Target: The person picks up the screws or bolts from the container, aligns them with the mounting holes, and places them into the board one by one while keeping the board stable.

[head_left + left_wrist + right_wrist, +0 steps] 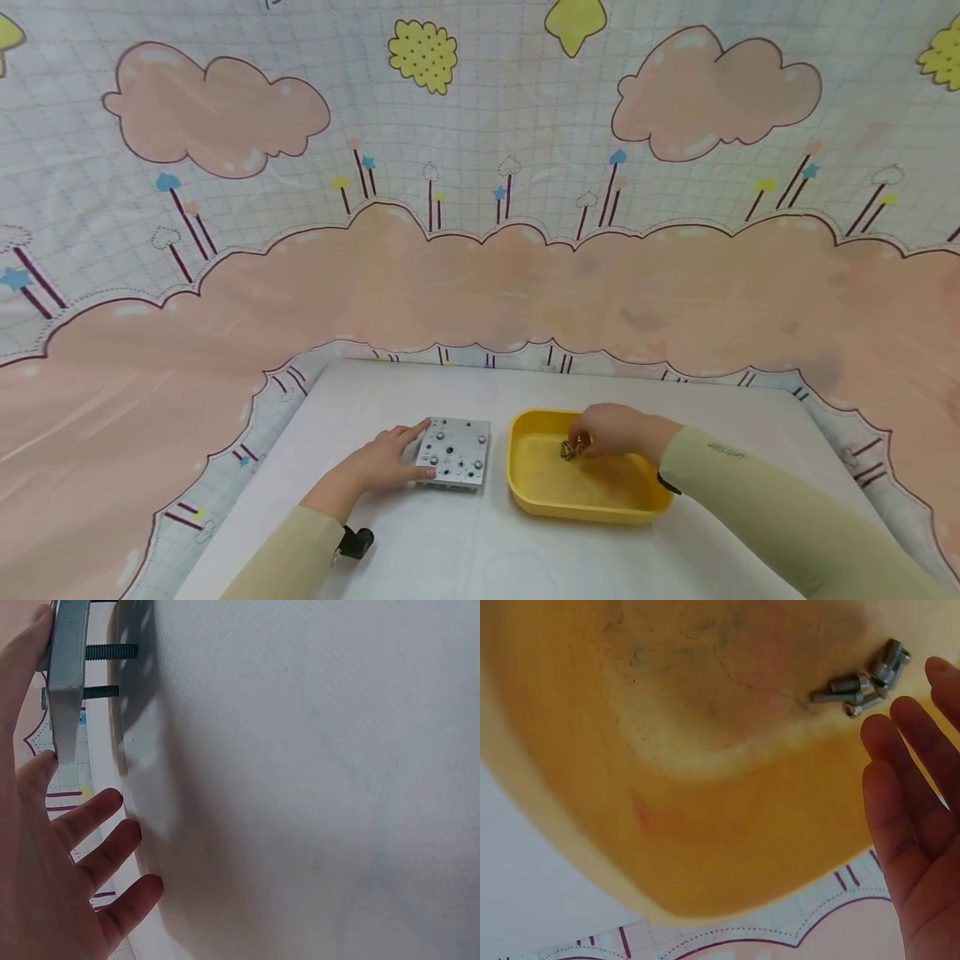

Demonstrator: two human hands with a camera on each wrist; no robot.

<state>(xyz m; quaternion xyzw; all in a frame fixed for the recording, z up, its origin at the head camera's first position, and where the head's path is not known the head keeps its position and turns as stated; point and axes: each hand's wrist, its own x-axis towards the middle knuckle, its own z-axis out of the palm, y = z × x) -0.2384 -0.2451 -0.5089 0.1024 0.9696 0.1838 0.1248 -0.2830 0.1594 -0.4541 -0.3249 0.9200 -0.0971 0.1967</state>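
A square silver metal plate (463, 458) with holes and screw heads in its top lies left of the middle of the white table. Threaded screws (111, 652) stick out of its underside in the left wrist view. My left hand (378, 461) holds the plate at its left side, thumb and index finger on its edges, the other fingers spread free. Inside a yellow tray (577, 510), my right hand (611, 429) reaches down beside a small heap of metal screws (862, 688). In the right wrist view its fingers are loosely bent, apart from the heap.
The white table (420, 550) runs up to a patterned cloth (480, 283) with clouds and stars, which hangs behind it and at both sides. A narrow strip of table separates plate and tray. Dark bands sit at both wrists.
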